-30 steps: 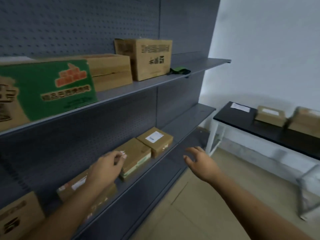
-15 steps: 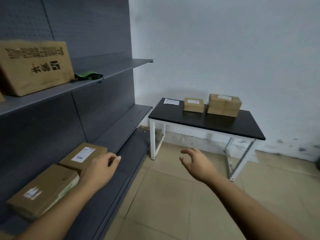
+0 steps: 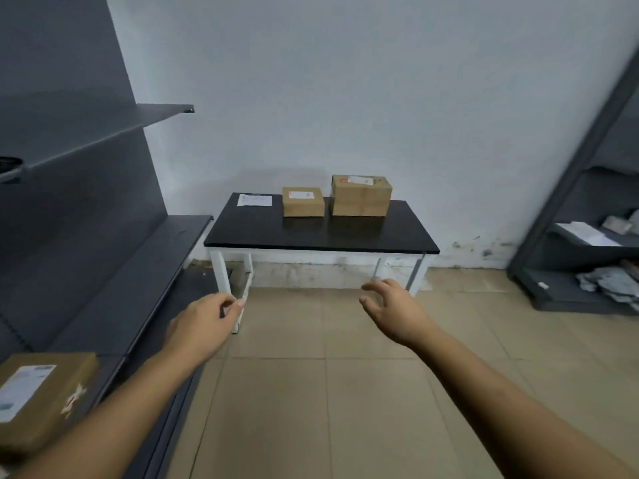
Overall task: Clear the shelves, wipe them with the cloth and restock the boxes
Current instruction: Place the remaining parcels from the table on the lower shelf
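Left shelving, two levels in view. Upper shelf (image 3: 114, 131): bare along the stretch I can see; a dark thing (image 3: 9, 167) sits at its left end, cut off by the frame edge, and I cannot tell what it is. Lower shelf (image 3: 162, 257): one near box (image 3: 41, 392) at its front, brown card, white label on top, lying flat. The rest of that shelf toward the wall is bare.

Table (image 3: 311, 236) against the far wall, black top, white legs, just beside the end of the lower shelf. On it, in a row at the back: a white sheet (image 3: 254, 200) at the left, a small box (image 3: 303, 202) in the middle, a tall box (image 3: 361, 197) to its right. The two boxes stand close but apart. Both carry labels on top.

Rack (image 3: 567, 302) on the right wall: a white paper (image 3: 584, 233) on a middle level, grey crumpled stuff (image 3: 608, 285) on the bottom one. Too blurred to name further.

My arms both reach forward over the tiled floor (image 3: 311, 392), bare to the elbow. Left hand (image 3: 204, 323): back up, fingers loosely curled, thumb near the fingertips, nothing in it. It is in the air past the front edge of the lower shelf, well apart from the near box. Right hand (image 3: 390, 312): fingers spread and slightly bent, empty, in front of the table's right leg, touching nothing.
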The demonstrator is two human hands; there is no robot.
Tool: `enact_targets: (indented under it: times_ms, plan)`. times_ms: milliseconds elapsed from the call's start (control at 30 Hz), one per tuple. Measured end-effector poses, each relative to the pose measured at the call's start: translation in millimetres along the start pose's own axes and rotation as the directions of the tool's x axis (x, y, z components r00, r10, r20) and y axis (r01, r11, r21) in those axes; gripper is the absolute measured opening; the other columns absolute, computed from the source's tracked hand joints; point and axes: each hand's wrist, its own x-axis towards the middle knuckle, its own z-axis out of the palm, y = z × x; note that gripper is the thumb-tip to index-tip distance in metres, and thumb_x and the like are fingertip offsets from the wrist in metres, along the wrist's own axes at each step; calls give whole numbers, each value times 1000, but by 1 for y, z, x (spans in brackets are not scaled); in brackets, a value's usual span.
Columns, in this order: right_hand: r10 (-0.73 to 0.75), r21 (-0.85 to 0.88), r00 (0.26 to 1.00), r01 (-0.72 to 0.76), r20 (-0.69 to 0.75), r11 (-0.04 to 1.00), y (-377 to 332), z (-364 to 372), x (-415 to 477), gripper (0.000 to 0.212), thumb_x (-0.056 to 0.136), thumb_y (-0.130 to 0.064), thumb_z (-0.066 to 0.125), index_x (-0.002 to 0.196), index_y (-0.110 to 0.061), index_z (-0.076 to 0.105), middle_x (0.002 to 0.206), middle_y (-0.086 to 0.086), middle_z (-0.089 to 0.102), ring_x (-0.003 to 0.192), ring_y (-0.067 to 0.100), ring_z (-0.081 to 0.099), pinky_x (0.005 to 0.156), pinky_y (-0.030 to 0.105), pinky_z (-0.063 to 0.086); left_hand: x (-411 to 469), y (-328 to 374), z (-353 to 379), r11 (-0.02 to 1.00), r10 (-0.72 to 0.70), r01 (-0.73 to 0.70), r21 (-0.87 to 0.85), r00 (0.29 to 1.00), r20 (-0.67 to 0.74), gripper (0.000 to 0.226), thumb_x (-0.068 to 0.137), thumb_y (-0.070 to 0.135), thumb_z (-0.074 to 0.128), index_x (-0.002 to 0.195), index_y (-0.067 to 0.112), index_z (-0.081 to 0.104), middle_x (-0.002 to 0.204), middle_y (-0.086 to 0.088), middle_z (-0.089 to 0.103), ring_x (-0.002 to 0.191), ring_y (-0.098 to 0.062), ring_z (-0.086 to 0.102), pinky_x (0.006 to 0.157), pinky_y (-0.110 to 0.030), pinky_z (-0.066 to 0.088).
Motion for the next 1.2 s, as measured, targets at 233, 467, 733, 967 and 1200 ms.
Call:
enact_targets:
  times_ms: [233, 467, 733, 967, 1200]
  plan:
    - [156, -44, 986, -158, -53, 986, 22, -4, 59, 44, 102, -45, 50, 140, -23, 57, 143, 1, 52, 123, 19, 57, 103, 35, 46, 99, 10, 26, 994, 106, -104, -33, 993, 58, 37, 100, 61, 40, 112, 37, 65, 111, 14, 67, 100, -14, 61, 78, -34, 49]
    - [234, -47, 968, -239, -87, 970, 41, -11, 100, 42, 103, -42, 50, 139, -22, 58, 145, 0, 52, 124, 17, 57, 102, 31, 42, 167, 26, 51, 981, 191, -184, -67, 976, 108, 39, 99, 62, 38, 111, 35, 65, 113, 12, 68, 101, -16, 63, 84, -38, 53]
    - [258, -69, 957, -269, -134, 961, 79, -26, 181, 43, 103, -43, 49, 140, -24, 57, 147, 0, 50, 125, 17, 56, 101, 33, 45, 250, 65, 75, 972, 228, -219, -86, 967, 110, 36, 102, 57, 40, 115, 33, 64, 109, 13, 63, 90, -12, 60, 69, -31, 44]
    - [235, -36, 965, -241, -120, 970, 132, -40, 277, 44, 104, -42, 49, 143, -23, 54, 149, -1, 49, 130, 17, 52, 104, 31, 43, 337, 101, 115, 983, 177, -171, -62, 977, 121, 34, 101, 59, 39, 113, 38, 62, 112, 15, 63, 102, -13, 60, 81, -38, 54]
    - [236, -1, 968, -238, -89, 971, 196, -61, 364, 43, 103, -41, 51, 141, -21, 55, 144, 2, 52, 121, 15, 57, 101, 29, 45, 411, 154, 145, 989, 146, -143, -47, 985, 92, 31, 102, 57, 40, 110, 37, 61, 97, 19, 58, 91, -7, 57, 73, -34, 50]
